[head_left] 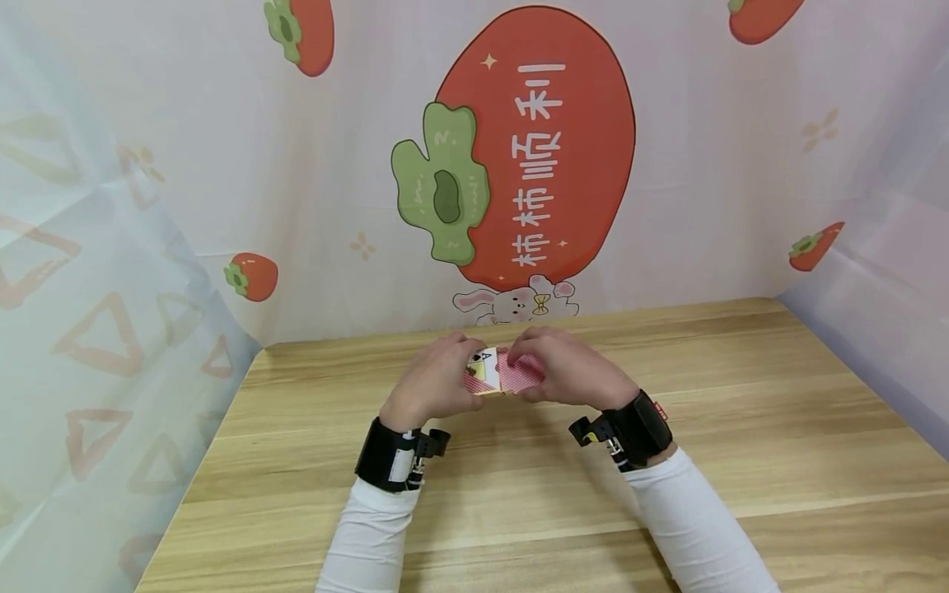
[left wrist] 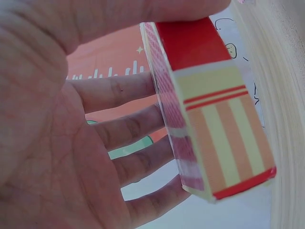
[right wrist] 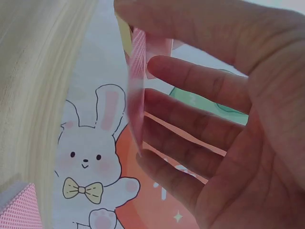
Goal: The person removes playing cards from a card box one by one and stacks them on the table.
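Note:
My left hand (head_left: 433,379) grips a playing card box (head_left: 485,371) over the wooden table, thumb on one edge and fingers along the other. An ace print shows on its face in the head view; its striped red and cream narrow side (left wrist: 224,114) faces the left wrist camera. Against the box's right end, my right hand (head_left: 574,366) holds a flat pink-patterned piece (head_left: 526,373) between thumb and fingers. Seen nearly edge-on in the right wrist view, that piece (right wrist: 137,90) looks thin and blurred. Whether it is a card, several cards or a flap cannot be told.
The wooden table (head_left: 519,511) reaches back to a printed cloth backdrop (head_left: 356,165) with persimmons and a rabbit. A pink-patterned corner (right wrist: 21,210) enters the lower left of the right wrist view. Black camera straps (head_left: 643,428) circle both wrists.

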The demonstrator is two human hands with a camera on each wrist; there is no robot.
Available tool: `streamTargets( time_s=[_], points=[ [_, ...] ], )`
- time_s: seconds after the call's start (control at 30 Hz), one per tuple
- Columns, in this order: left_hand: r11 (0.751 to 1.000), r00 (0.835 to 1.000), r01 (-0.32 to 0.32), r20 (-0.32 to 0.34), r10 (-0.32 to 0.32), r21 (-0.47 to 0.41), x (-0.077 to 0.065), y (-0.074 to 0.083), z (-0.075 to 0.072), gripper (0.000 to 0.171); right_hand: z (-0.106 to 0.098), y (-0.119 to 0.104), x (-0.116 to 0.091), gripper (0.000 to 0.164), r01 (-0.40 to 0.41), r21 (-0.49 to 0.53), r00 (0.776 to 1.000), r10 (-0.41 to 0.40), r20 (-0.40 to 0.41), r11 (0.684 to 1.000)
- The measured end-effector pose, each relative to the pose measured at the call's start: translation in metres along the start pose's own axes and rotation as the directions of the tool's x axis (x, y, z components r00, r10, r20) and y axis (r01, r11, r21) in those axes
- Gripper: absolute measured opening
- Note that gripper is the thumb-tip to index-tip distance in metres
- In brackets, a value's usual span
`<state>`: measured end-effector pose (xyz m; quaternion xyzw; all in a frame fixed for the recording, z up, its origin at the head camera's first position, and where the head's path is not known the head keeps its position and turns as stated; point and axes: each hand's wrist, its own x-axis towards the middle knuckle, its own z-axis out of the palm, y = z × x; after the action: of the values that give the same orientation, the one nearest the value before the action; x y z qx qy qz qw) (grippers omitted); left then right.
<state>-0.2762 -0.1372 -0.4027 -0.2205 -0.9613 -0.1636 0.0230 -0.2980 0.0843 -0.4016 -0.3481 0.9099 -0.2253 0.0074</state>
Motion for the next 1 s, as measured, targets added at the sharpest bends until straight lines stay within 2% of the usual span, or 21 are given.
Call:
streamTargets(
  time_s=[0.23,0.43,0.6,0.7,0.83,1.0],
  points=[
    [1.0,1.0,0.019,0.006,-0.019,-0.01,0.001,-0.002,-0.001,0.069,-0.007,0.006,-0.005,0.037,0.002,-0.008,1.0,-0.002,-0.002,1.0],
    [0.999,0.999,0.042,-0.003,-0.042,-0.032,-0.001,-0.007,-0.003,0.069,-0.019,0.017,-0.013,0.035,-0.07,0.05,0.997,0.071,-0.008,0.996],
    [0.998,0.998,0.062,-0.01,-0.062,-0.023,-0.002,-0.008,-0.005,0.068,-0.024,0.025,-0.014,0.034,-0.157,0.031,0.986,0.159,-0.047,0.987],
    [0.998,0.998,0.062,-0.011,-0.062,-0.015,-0.002,-0.008,-0.005,0.069,-0.024,0.031,-0.015,0.034,-0.239,0.028,0.969,0.24,-0.061,0.971],
    [0.999,0.999,0.053,-0.012,-0.053,-0.003,-0.003,-0.008,-0.005,0.069,-0.02,0.04,-0.016,0.033,-0.359,0.017,0.93,0.36,-0.079,0.933],
    [0.999,0.999,0.044,-0.015,-0.044,0.003,-0.003,-0.006,-0.005,0.068,-0.012,0.052,-0.015,0.025,-0.449,-0.011,0.891,0.447,-0.076,0.894]
  ],
)
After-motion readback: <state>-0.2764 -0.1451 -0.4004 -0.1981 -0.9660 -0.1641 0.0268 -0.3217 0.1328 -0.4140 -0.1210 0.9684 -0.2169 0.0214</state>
